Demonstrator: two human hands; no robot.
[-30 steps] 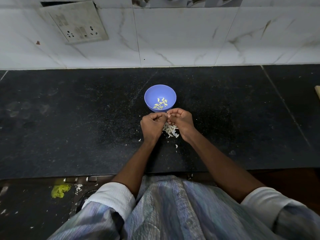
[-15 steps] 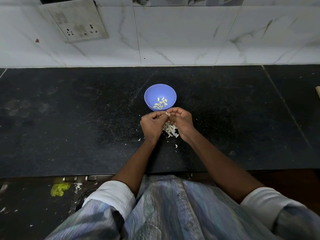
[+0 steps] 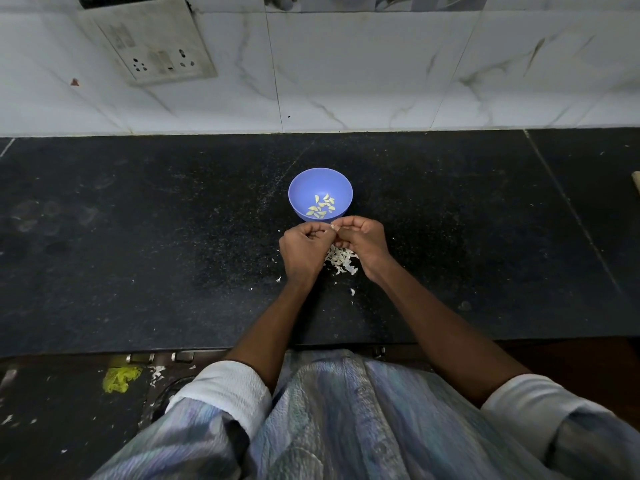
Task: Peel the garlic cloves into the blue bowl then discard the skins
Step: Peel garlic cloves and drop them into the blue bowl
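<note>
Head cam: left hand & right hand meet fingertips, both pinching a garlic clove just near of blue bowl. Peeled cloves lie in bowl; skins piled on counter under hands.

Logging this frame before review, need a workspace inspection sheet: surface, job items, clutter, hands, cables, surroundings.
Surface: black speckled countertop, dusted with pale specks.
Job's things: blue bowl upright, just beyond the hands, holding a small heap of peeled cloves. A garlic clove is pinched between both hands. Skins pile lies on the counter under the hands.
Clutter: stray skin bits near the pile; yellow scrap on the floor below.
Grippers: left hand and right hand both curled, fingertips meeting at the clove.
Cables: nothing seen.
Surroundings: white marble-pattern wall tiles; tilted socket plate.
</note>
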